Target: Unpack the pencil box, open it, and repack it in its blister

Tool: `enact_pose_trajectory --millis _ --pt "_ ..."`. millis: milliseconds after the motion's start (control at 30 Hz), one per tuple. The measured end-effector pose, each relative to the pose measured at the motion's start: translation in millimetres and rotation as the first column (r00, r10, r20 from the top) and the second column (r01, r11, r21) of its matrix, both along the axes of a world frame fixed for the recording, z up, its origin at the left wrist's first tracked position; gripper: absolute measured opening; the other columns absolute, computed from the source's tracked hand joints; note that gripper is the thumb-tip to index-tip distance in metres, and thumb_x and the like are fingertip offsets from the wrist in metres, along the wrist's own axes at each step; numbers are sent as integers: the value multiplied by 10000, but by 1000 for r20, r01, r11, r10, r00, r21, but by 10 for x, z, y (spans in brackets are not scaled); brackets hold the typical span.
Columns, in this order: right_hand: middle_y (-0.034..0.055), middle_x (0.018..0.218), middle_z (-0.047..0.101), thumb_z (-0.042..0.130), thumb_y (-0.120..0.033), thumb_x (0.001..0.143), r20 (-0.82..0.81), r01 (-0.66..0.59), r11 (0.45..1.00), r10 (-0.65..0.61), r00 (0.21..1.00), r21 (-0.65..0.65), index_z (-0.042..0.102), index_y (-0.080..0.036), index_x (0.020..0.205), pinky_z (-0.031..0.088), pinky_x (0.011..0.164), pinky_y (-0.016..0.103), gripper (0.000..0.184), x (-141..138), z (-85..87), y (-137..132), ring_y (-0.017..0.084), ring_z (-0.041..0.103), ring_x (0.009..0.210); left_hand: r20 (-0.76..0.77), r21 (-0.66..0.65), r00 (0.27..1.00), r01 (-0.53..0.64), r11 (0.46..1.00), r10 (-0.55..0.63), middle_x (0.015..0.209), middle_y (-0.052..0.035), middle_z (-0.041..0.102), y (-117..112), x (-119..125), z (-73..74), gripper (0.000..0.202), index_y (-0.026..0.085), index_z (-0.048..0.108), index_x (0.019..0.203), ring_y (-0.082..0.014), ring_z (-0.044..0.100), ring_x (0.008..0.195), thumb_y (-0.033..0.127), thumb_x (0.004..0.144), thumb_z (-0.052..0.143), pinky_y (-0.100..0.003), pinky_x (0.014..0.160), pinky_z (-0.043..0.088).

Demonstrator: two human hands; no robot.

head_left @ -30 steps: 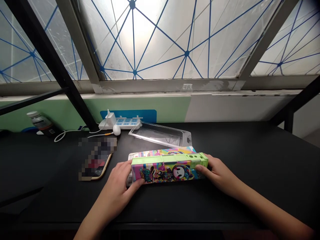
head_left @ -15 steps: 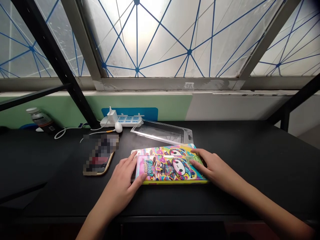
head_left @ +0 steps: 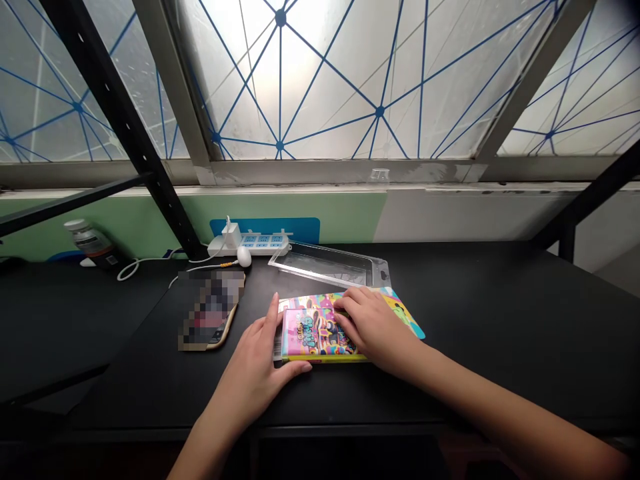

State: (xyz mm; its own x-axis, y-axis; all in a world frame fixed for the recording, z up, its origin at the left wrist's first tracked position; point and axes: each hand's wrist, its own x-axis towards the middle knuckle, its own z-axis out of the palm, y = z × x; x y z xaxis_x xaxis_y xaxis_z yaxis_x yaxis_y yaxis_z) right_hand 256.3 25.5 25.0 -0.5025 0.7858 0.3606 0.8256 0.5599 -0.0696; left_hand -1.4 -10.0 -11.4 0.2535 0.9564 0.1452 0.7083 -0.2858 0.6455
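Black desktop (head_left: 500,320) is stretching under a frosted, blue-lined window (head_left: 320,80). A pink-and-yellow cartoon-printed pencil case (head_left: 310,340) is lying flat on a glossy printed card (head_left: 406,319), closed, while a clear plastic blister shell (head_left: 327,265) is sitting apart at twelve o'clock. The right hand (head_left: 375,327) is resting on the case, fingers slightly spread; the left hand (head_left: 250,380) is touching its near edge, thumb raised. Neither hand is gripping it.

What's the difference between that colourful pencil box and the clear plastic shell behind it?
The pencil box is opaque and covered in bright cartoon prints, while the clear plastic shell is see-through. The right hand rests on the pencil box; nothing touches the shell. Both are rectangular and lie flat on the black table.
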Motion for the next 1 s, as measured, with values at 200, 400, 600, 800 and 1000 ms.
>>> enact_pose_trajectory --millis 200,400,600,800,1000 --pt "88 869 632 514 -203 1015 -40 14 993 -9 999 113 601 -175 852 496 725 368 187 -111 -71 112 241 585 799 10 25 1000 -5 1000 4 1419 -133 587 -4 12 3 1025 278 162 1641 -344 523 1339 443 841 780 -499 1125 390" --pt "110 862 612 401 -189 1053 -95 -10 936 46 994 353 587 -161 880 467 724 381 256 -136 13 70 247 550 787 9 37 998 55 998 -56 1294 -116 656 18 23 111 488 238 636 1314 -330 576 1240 486 900 709 -467 1068 456" --pt "77 906 658 507 -98 993 -23 -264 826 316 948 497 610 -156 1033 469 909 425 124 46 141 -234 218 580 839 118 -92 990 86 992 -74 1532 -106 514 -16 -132 173 754 261 470 1545 -331 442 1425 683 1030 117 -493 1185 346" --pt "80 922 684 629 -192 972 -75 -444 847 483 872 292 634 -122 1131 482 934 404 174 335 216 -658 204 624 861 24 -179 999 35 983 -31 1571 -118 457 -7 -108 140 760 235 287 1629 -331 413 1449 686 1018 296 -491 1194 330" --pt "182 1471 544 752 -672 783 -144 -263 964 253 957 -47 529 -247 1418 483 1066 503 795 963 -83 -637 369 531 1336 -23 -145 999 18 989 -22 1569 -117 460 22 -83 85 734 252 309 1622 -326 443 1434 578 991 491 -486 1184 357"
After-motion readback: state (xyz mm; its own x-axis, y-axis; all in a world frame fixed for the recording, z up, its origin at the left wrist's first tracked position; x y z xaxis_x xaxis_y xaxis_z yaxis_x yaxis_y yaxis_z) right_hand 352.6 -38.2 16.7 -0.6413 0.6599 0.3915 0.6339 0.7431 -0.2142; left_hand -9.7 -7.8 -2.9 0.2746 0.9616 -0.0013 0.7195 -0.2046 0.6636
